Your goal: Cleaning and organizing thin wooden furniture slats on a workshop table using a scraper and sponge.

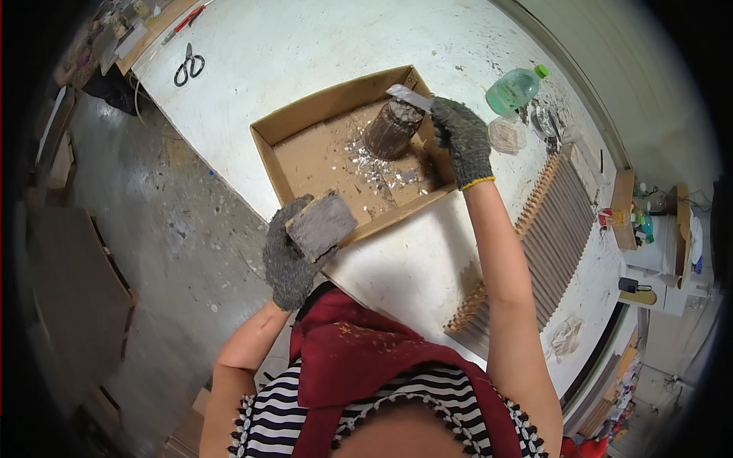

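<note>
My left hand (285,263), in a grey knitted work glove, grips a small rectangular block (324,224) whose upper face is coated with rough grey material. The block is tilted beside the near left side of a shallow cardboard box (332,97). My right hand (463,142), gloved the same way, closes round a flat metal scraper (408,97). Its blade reaches over the mouth of a brown, stained can (391,135), where grey paste shows at the top. The can stands inside the box among scattered light flakes. The scraper's handle is hidden in my right glove.
Black-handled scissors (188,66) and a red tool (183,23) lie at the far left. To the right are a green bottle (515,90), a clear plastic tub (505,135) and a long row of grey strips with wooden ends (546,237). The white table's (221,99) left edge drops to the floor.
</note>
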A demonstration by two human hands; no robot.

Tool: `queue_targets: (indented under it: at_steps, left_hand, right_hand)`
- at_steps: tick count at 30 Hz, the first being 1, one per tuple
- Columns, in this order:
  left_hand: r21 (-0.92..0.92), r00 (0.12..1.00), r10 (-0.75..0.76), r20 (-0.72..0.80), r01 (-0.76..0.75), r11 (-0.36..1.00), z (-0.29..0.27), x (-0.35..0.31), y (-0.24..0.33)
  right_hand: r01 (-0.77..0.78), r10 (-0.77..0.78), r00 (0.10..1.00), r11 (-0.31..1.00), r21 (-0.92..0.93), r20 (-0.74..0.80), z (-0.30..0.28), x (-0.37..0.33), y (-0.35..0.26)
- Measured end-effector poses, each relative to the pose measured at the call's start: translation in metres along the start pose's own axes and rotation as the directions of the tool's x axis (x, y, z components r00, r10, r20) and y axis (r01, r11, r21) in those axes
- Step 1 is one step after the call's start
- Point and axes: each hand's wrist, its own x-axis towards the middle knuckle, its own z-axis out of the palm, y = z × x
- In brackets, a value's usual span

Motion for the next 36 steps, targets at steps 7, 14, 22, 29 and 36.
queue_targets:
  at_steps: [7,14,22,29,36]
  left_hand:
    - [-0.048,1.0,-0.003,-0.019,0.002,0.999,0.001,-0.002,0.005]
    - [-0.044,0.997,-0.003,-0.073,0.0,0.999,-0.004,-0.005,0.005]
    - [-0.268,0.927,0.023,-0.374,-0.132,0.954,0.009,0.023,0.013]
    - [-0.108,0.951,0.17,-0.26,-0.203,0.973,0.014,0.029,0.006]
    - [-0.331,0.934,0.195,-0.301,-0.294,0.897,0.032,0.007,-0.006]
  right_hand:
    - [0.041,-0.008,0.987,0.978,-0.206,0.159,-0.01,0.018,-0.005]
    - [0.29,-0.288,0.951,0.696,-0.657,0.114,-0.031,-0.014,-0.014]
    - [0.039,0.002,0.998,0.814,-0.579,0.069,-0.083,-0.017,0.065]
    - [0.227,-0.211,0.973,0.804,-0.55,0.093,-0.079,0.001,0.066]
    - [0.369,-0.321,0.928,0.708,-0.603,0.19,-0.076,0.024,0.051]
